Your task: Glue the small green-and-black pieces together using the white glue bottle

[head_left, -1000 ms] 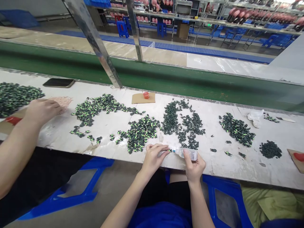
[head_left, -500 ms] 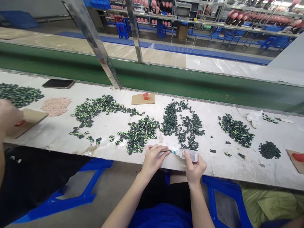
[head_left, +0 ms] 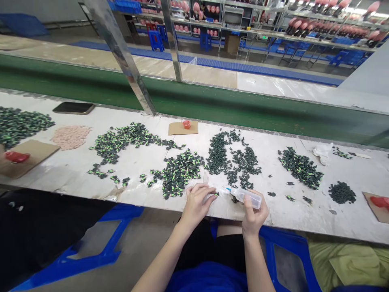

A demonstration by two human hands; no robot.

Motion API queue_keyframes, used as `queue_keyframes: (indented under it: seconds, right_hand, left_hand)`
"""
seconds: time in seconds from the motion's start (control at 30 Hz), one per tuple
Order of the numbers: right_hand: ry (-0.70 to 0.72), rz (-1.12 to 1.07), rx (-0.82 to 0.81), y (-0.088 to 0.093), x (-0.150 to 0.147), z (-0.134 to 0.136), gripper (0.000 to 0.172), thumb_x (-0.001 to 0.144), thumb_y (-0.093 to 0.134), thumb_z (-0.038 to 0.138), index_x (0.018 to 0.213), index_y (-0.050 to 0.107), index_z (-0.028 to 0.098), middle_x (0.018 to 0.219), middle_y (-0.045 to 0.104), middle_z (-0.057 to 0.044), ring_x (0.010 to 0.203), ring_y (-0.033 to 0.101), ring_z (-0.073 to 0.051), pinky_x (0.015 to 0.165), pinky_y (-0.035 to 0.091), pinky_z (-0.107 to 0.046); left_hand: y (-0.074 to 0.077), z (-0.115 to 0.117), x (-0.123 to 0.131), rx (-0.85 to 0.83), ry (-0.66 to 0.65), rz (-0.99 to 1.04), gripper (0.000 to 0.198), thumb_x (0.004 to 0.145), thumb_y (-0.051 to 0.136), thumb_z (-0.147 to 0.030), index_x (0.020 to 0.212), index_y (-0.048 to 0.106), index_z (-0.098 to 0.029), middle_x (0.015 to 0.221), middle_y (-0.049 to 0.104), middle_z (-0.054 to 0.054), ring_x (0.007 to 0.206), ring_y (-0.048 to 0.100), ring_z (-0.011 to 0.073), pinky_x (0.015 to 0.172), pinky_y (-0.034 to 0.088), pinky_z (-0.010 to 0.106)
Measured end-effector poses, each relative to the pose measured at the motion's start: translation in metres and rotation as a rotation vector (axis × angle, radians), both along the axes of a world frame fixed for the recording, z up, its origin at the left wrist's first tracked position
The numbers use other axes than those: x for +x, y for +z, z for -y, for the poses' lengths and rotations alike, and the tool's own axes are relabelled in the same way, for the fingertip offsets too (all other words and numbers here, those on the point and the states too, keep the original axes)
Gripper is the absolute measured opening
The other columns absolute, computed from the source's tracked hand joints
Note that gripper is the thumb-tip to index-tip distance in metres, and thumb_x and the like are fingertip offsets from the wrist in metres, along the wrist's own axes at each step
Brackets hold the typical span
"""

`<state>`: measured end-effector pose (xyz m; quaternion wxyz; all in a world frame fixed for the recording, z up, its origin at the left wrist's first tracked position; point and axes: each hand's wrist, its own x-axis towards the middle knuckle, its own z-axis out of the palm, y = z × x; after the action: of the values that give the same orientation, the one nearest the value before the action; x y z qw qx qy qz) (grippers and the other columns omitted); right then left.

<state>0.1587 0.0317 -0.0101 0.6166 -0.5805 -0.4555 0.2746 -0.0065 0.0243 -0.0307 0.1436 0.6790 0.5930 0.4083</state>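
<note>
My right hand (head_left: 254, 215) grips a small clear squeeze bottle (head_left: 246, 196) with a blue nozzle that points left, at the front edge of the white table (head_left: 304, 219). My left hand (head_left: 197, 202) is closed in a pinch on a small dark green piece (head_left: 215, 194) just left of the nozzle tip. Right behind my hands lie a heap of dark pieces with bright green marks (head_left: 179, 172) and a heap of plain dark pieces (head_left: 232, 158).
Other heaps lie left (head_left: 121, 140), far left (head_left: 18, 123) and right (head_left: 299, 166) (head_left: 342, 192), plus a pink heap (head_left: 70, 136). Cardboard squares carry red caps (head_left: 186, 124) (head_left: 16, 156) (head_left: 378, 200). A phone (head_left: 73, 108), a slanted metal post (head_left: 121, 54) and a green conveyor belt (head_left: 212, 103) stand behind.
The other person's hand and arm at the far left have drawn back out of view. My right hand has pulled the bottle slightly to the right, away from the pinched piece.
</note>
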Motion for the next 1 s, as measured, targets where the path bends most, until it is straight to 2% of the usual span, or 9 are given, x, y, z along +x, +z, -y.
queue_keyframes:
  seconds: [0.17,0.37,0.5,0.6,0.67,0.73,0.77,0.87,1.0]
  right_hand:
    - [0.170,0.029,0.106,0.009,-0.022,-0.008,0.032,0.068,0.074,0.031,0.085,0.050,0.021,0.088,0.068,-0.006,0.080,0.068,-0.020,0.072,0.055,-0.033]
    - [0.355,0.239,0.034,0.002,-0.056,-0.036,0.039,0.067,0.073,0.029,0.099,0.051,0.022,0.090,0.069,-0.005,0.080,0.069,-0.020,0.075,0.057,-0.034]
    - [0.439,0.358,0.011,0.002,-0.053,-0.040,0.041,0.071,0.072,0.034,0.106,0.055,0.020,0.095,0.070,-0.008,0.085,0.068,-0.021,0.079,0.056,-0.036]
    - [0.354,0.407,-0.021,0.007,-0.023,-0.033,0.037,0.079,0.064,0.043,0.108,0.061,0.020,0.103,0.069,-0.010,0.092,0.065,-0.023,0.083,0.053,-0.038]
    - [0.119,0.449,-0.114,0.009,0.006,-0.029,0.035,0.087,0.052,0.047,0.102,0.067,0.019,0.100,0.068,-0.012,0.090,0.062,-0.025,0.081,0.050,-0.042]
    - [-0.130,0.563,-0.172,0.007,0.032,-0.027,0.042,0.086,0.050,0.051,0.093,0.071,0.015,0.096,0.064,-0.017,0.091,0.058,-0.030,0.084,0.045,-0.049]
    - [-0.183,0.622,-0.175,0.005,0.041,-0.028,0.044,0.085,0.051,0.053,0.088,0.073,0.014,0.093,0.063,-0.018,0.095,0.054,-0.032,0.087,0.041,-0.052]
    - [-0.198,0.703,-0.157,-0.003,0.051,-0.032,0.044,0.082,0.055,0.054,0.079,0.075,0.014,0.087,0.061,-0.018,0.096,0.047,-0.035,0.088,0.035,-0.053]
    - [-0.148,0.648,-0.114,-0.011,0.041,-0.038,0.037,0.083,0.056,0.049,0.070,0.071,0.018,0.080,0.060,-0.015,0.090,0.044,-0.032,0.085,0.033,-0.049]
  left_hand:
    - [0.000,0.002,0.002,0.042,0.012,-0.136,0.010,0.084,0.063,-0.022,0.091,0.069,-0.025,0.107,0.070,0.005,0.110,0.054,0.0273,0.088,0.033,0.042]
    - [-0.002,0.014,0.001,0.103,0.095,-0.174,0.016,0.089,0.054,-0.019,0.093,0.069,-0.024,0.098,0.072,0.005,0.109,0.052,0.0294,0.088,0.033,0.045]
    - [-0.005,0.025,-0.007,0.115,0.149,-0.158,0.019,0.091,0.050,-0.024,0.091,0.069,-0.024,0.091,0.073,0.005,0.104,0.054,0.0290,0.085,0.036,0.043]
    - [-0.005,0.027,-0.014,0.104,0.145,-0.132,0.021,0.092,0.048,-0.027,0.089,0.069,-0.024,0.088,0.074,0.004,0.102,0.056,0.0282,0.084,0.038,0.043]
    - [-0.003,0.026,-0.017,0.092,0.146,-0.107,0.022,0.092,0.048,-0.028,0.088,0.069,-0.024,0.087,0.074,0.004,0.101,0.057,0.0275,0.084,0.039,0.042]
    - [0.000,0.024,-0.017,0.096,0.140,-0.077,0.021,0.092,0.048,-0.028,0.087,0.068,-0.024,0.086,0.074,0.004,0.099,0.058,0.0268,0.084,0.040,0.042]
    - [0.001,0.023,-0.016,0.104,0.133,-0.060,0.021,0.091,0.048,-0.028,0.088,0.068,-0.025,0.085,0.074,0.004,0.099,0.059,0.0266,0.084,0.040,0.042]
    - [0.003,0.023,-0.011,0.119,0.113,-0.020,0.019,0.091,0.050,-0.027,0.088,0.068,-0.025,0.085,0.074,0.004,0.098,0.060,0.0265,0.083,0.041,0.042]
    - [0.002,0.027,-0.006,0.082,0.099,0.007,0.017,0.089,0.052,-0.025,0.089,0.069,-0.025,0.087,0.074,0.004,0.099,0.060,0.0263,0.083,0.042,0.042]
